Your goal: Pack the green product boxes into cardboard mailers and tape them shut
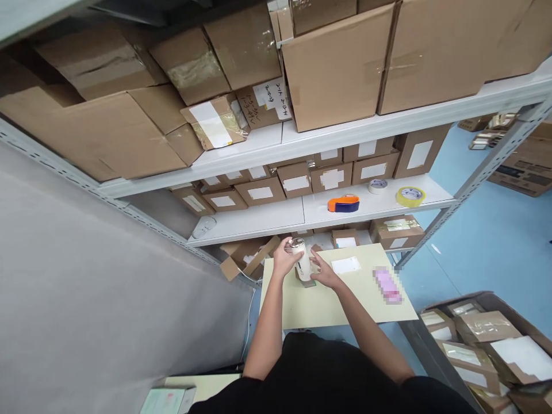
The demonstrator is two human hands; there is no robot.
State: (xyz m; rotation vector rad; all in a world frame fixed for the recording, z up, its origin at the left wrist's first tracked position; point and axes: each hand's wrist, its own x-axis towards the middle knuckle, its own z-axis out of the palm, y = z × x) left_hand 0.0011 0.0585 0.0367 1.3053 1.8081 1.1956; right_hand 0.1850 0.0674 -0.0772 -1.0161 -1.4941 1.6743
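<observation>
Shelving (pixel 267 215) loaded with cardboard cartons (pixel 338 72) eats up most of the view, and a pale yellow worktop (pixel 353 307) sits in front of it, nearer the person. Over the back half of that worktop are both hands, with a white lidded tumbler (pixel 304 267) right between them. The left hand (pixel 284 259) is the one doing the work: its grip is wrapped round the upper part, thumb on the near side. The right hand (pixel 324 271) is loose, fingers spread beside the lower end; I honestly can't tell if a fingertip touches. So from the left palm the tumbler lies to the right, from the right palm it lies to the left, and the left is clearly the closer one. Long axis points roughly away from the person, lid end farther off and base end nearer, drifting a bit right. Can't tell whether the base rests on anything, fwiw. A white paper slip (pixel 345 265) lies flat just past the right hand. Smallest stuff: the shiny lid (pixel 297 242) by the left fingers, then some dark lettering low on the side, too tiny to read.
</observation>
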